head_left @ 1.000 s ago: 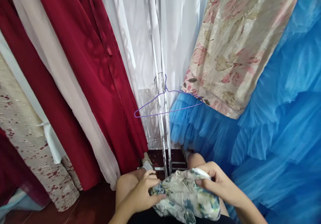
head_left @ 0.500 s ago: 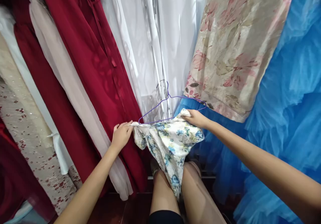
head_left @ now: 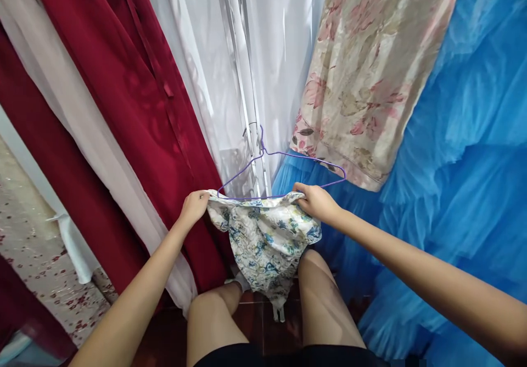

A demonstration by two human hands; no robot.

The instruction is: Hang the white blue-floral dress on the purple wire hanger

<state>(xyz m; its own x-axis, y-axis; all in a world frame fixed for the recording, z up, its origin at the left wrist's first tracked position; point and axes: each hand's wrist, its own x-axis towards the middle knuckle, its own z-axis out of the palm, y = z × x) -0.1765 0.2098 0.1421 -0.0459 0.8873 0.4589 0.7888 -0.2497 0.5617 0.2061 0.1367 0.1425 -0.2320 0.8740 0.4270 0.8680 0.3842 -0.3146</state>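
A white floral bodysuit (head_left: 267,241) with blue flowers hangs between my hands, narrowing downward to small tabs. My left hand (head_left: 195,208) pinches its upper left corner. At the upper right, my right hand (head_left: 320,201) is closed on the top edge, fingers curled over the cloth. A thin purple hanger (head_left: 247,165) is hooked up behind the bodysuit. Its lower bar runs along the garment's top edge, and its left end meets the cloth near my left hand. The hanger's right end stays outside the cloth, beyond my right hand.
Dark red dresses (head_left: 111,98) and a pale pink one (head_left: 88,120) hang at left. White fabric (head_left: 280,54) hangs behind the hanger. A pink-flowered beige garment (head_left: 366,71) and ruffled blue tulle (head_left: 461,180) fill the right. My bent legs (head_left: 329,295) are below, over dark tiles.
The bodysuit's top edge has been pulled straighter and its body spread wider. My knees have moved apart, and the whole view has shifted slightly.
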